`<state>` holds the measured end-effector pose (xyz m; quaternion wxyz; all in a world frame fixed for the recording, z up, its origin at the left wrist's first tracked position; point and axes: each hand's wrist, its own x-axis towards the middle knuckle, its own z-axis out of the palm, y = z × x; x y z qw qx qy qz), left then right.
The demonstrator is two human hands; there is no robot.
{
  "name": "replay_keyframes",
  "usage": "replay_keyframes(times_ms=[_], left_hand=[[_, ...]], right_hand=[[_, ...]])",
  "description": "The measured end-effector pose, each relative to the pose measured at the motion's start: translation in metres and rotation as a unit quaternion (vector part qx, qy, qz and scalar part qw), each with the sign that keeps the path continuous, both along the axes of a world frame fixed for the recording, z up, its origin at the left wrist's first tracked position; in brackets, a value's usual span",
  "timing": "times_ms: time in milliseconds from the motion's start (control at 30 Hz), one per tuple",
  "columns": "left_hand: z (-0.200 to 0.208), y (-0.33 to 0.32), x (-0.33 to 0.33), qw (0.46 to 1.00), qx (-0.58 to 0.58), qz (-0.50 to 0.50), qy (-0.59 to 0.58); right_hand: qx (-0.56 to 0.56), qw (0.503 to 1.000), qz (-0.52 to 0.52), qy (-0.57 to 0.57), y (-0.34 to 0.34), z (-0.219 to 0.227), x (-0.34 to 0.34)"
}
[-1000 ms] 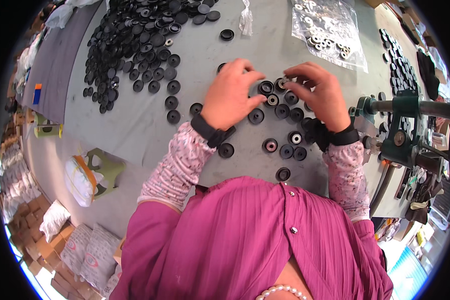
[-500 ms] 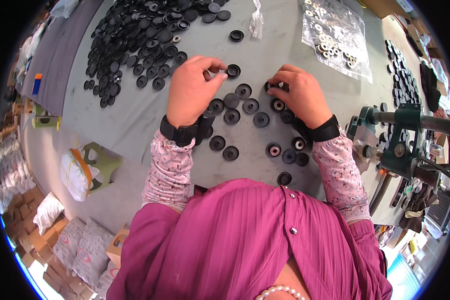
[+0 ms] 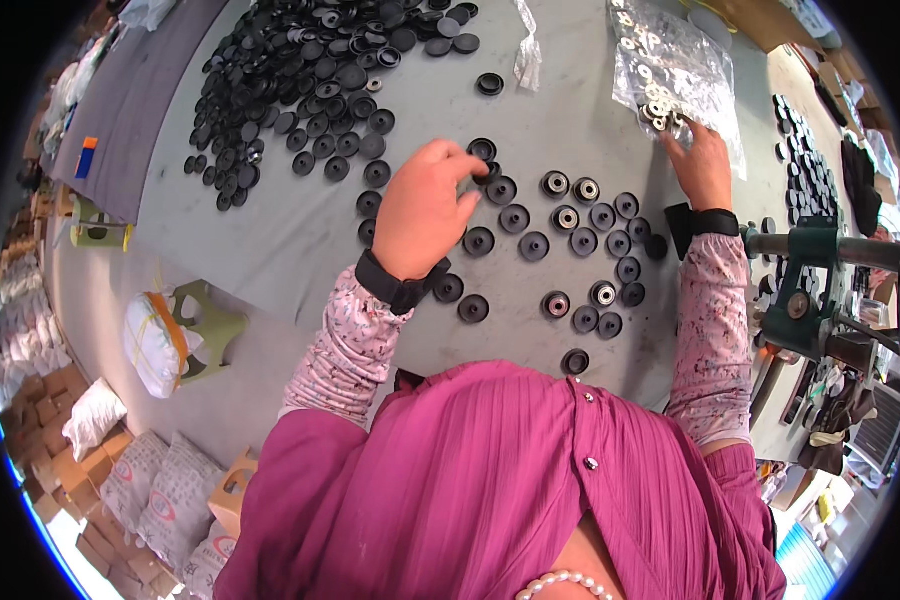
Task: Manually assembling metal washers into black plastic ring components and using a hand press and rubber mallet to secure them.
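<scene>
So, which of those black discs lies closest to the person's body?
The lone black disc beside the magenta blouse's upper edge; the others on the gray table lie farther from it.

Matt plastic discs (image 3: 534, 246), shiny metal rings (image 3: 586, 189), glossy plastic bag (image 3: 708, 80), smooth tabletop (image 3: 270, 240)

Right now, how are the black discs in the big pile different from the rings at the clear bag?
The black discs are dark; the rings are pale or silvery.
The discs lie loose on the table; the rings are on or in the clear bag.
The right hand is at the rings; neither hand is at the disc pile.
Both are small and round.
</scene>
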<state>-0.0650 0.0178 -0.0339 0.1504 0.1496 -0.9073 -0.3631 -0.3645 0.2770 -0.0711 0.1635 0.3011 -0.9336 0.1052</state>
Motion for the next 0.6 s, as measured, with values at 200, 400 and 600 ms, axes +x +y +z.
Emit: replay_keyframes(times_ms=[200,400,600], left_hand=[[0.003,-0.02,-0.002,0.997,-0.051,0.034,-0.042],[-0.017,-0.023,-0.037,0.999,-0.019,0.016,-0.019],[-0.021,-0.049,-0.09,0.995,-0.068,0.06,0.039]], right_hand=[[-0.069,0.987,0.038,-0.138,-0.007,0.009,-0.002],[-0.044,0.983,0.057,-0.169,-0.017,0.014,-0.012],[-0.075,0.978,0.025,-0.193,-0.016,0.013,-0.005]])
